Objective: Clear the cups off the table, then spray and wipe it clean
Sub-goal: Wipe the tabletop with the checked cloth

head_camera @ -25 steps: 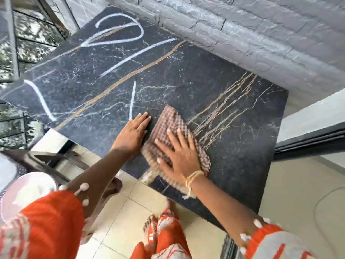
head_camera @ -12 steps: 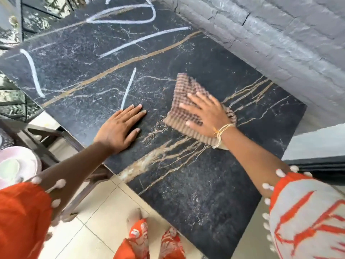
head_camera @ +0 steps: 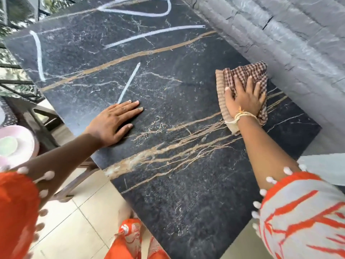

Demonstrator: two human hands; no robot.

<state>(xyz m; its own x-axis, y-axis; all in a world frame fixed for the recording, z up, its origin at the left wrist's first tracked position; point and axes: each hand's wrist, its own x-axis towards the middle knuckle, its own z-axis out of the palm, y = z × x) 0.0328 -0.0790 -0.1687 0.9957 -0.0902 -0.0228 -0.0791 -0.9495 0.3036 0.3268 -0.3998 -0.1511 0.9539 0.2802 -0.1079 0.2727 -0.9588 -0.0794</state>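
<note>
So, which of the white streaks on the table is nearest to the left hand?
The short straight streak in the middle of the table: its lower end almost meets the left hand fingertips. The other white streaks lie farther away, toward the far edge.

Single head cam, wide-angle, looking forward and down from above the near edge of the table (head_camera: 186, 193)

One view only, so nothing is shared with a second camera; lens sits close over the tabletop, which runs diagonally from lower right to upper left; both forearms enter from the bottom corners, left hand (head_camera: 113, 121) mid-frame, right hand (head_camera: 244, 101) right of centre; grey brick wall (head_camera: 289, 40) fills the upper right; tiled floor (head_camera: 78, 221) and the person's own legs show at the bottom edge; straight edges bow toward the frame borders; corners are blurred.
</note>
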